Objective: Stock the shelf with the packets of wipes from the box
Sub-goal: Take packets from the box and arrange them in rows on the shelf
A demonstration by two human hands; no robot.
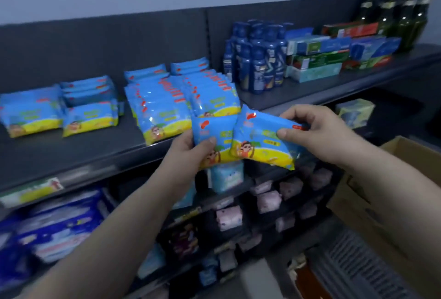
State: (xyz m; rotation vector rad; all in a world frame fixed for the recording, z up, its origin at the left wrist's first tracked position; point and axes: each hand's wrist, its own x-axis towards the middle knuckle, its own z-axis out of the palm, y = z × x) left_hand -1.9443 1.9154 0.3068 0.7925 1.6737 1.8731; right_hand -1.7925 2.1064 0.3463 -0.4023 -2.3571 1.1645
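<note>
- In front of the shelf (71,155), head view: left hand (188,150) closed on one packet of wipes (210,136); right hand (317,131) pinching a second packet (262,146); packets overlap, clear of the ledge.
- Shelf stock: leaning rows (162,112) near the front edge; a nudge on placement could likely topple them.
- Risk: slick film may slip.
- Box (393,179): lower right, contents unseen.
</note>
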